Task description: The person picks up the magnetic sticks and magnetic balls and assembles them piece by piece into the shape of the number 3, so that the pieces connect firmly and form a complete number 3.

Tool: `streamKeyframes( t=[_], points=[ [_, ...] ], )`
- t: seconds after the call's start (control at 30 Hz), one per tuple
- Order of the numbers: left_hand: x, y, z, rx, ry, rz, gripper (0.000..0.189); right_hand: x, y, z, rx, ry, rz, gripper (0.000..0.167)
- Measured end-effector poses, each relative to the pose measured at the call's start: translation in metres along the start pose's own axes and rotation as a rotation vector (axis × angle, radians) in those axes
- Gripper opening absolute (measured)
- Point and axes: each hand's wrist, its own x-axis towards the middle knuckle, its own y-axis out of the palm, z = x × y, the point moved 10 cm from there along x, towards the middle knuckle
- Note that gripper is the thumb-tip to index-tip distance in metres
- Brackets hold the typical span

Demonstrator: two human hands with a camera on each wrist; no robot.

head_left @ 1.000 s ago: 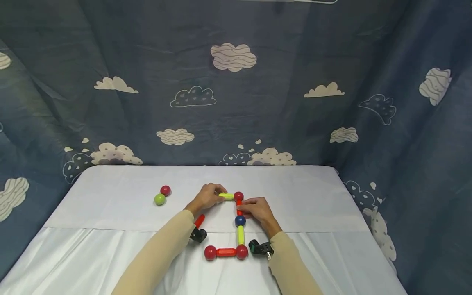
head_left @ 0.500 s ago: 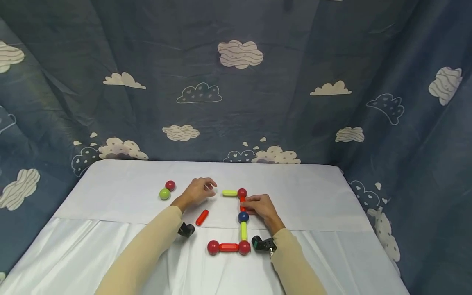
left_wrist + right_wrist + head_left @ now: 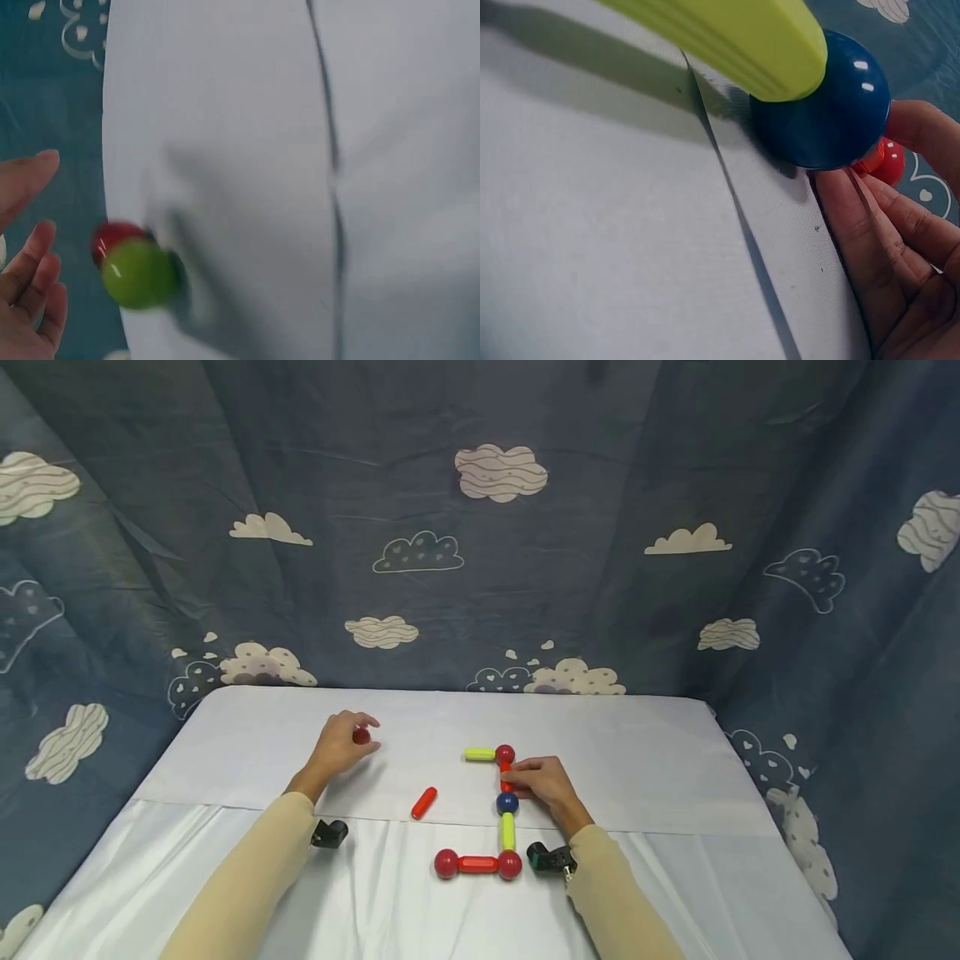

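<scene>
My left hand (image 3: 339, 745) hovers around the balls at the table's left, thumb and fingers spread. A red ball (image 3: 362, 736) shows between them in the head view. In the left wrist view the red ball (image 3: 112, 238) and a green ball (image 3: 141, 274) touch each other, apart from my fingertips (image 3: 46, 232). The hand hides the green ball in the head view. My right hand (image 3: 546, 783) pinches a red stick (image 3: 506, 774) between a red ball (image 3: 505, 753) and a blue ball (image 3: 507, 802). In the right wrist view the blue ball (image 3: 825, 112) partly covers the fingers.
From the far red ball a yellow-green stick (image 3: 480, 754) points left. Another yellow-green stick (image 3: 508, 832) joins the blue ball to a near red ball (image 3: 509, 865), then a red stick (image 3: 477, 864) and red ball (image 3: 446, 863). A loose red stick (image 3: 423, 803) lies left of this.
My left hand has let go of the far yellow-green stick and moved left to the red and green balls. My right hand keeps its grip on the red stick. The head view has shifted slightly.
</scene>
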Motion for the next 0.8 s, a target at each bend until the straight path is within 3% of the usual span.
streamKeyframes(
  t=[0.17,0.3,0.57,0.8],
  points=[
    [-0.01,0.003,0.031,0.037,-0.089,0.016,0.038,0.001,-0.001,-0.003,-0.03,0.012,-0.008,0.035],
    [-0.016,0.007,0.045,0.059,-0.129,0.041,0.04,0.002,0.001,-0.002,-0.045,0.015,-0.013,0.033],
    [-0.016,0.008,0.055,0.051,-0.174,0.069,0.034,0.004,0.003,0.003,-0.035,0.007,-0.011,0.036],
    [-0.022,0.017,0.058,0.023,-0.176,0.105,0.04,0.0,0.002,0.0,-0.044,0.013,-0.015,0.037]
  ],
)
